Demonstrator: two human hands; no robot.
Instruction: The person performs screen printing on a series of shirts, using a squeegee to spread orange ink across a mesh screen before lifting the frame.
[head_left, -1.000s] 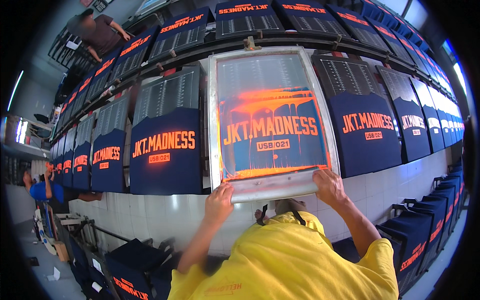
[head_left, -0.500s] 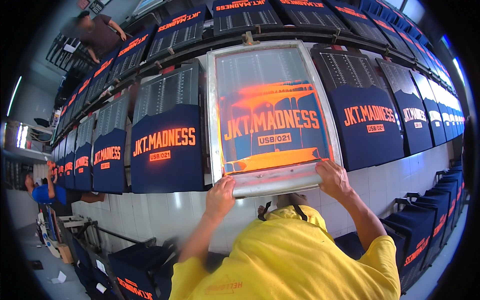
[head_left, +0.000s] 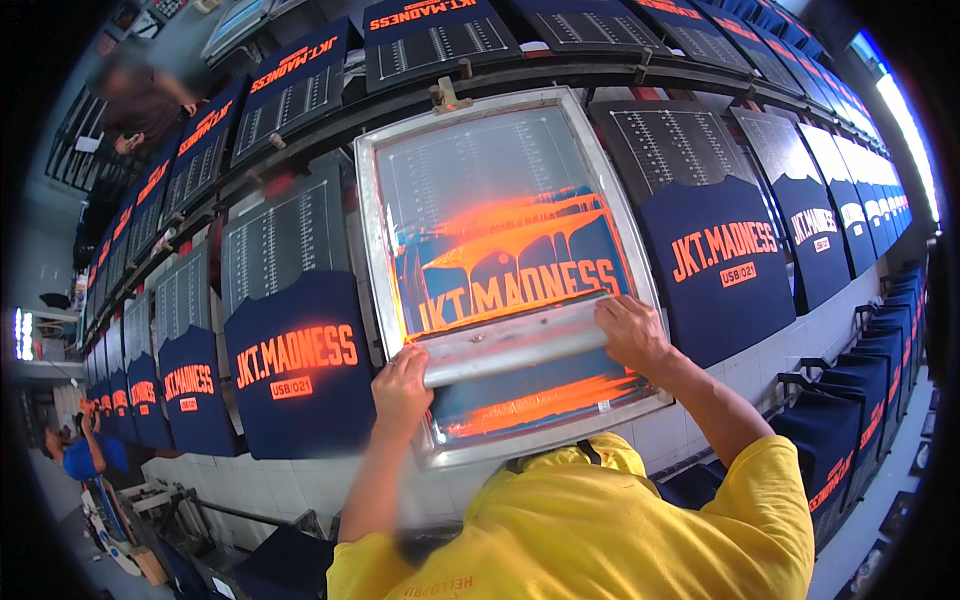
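Both hands moved up from the screen frame (head_left: 505,270) edge; fingers now clamped on the squeegee (head_left: 515,345) (left hand (head_left: 400,390), right hand (head_left: 632,332)).

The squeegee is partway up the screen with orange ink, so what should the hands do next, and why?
Probably keep pushing the squeegee up the screen. Both the left hand and right hand grip it low on the lettering, and orange ink lies above it.

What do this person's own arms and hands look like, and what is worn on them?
Both hands, the left hand and the right hand, are bare: no gloves, and no rings or watch that I can make out. The forearms are uncovered up to short sleeves of a bright yellow shirt, which has a small line of orange print near the lower edge of the picture. A dark strap shows at the collar.
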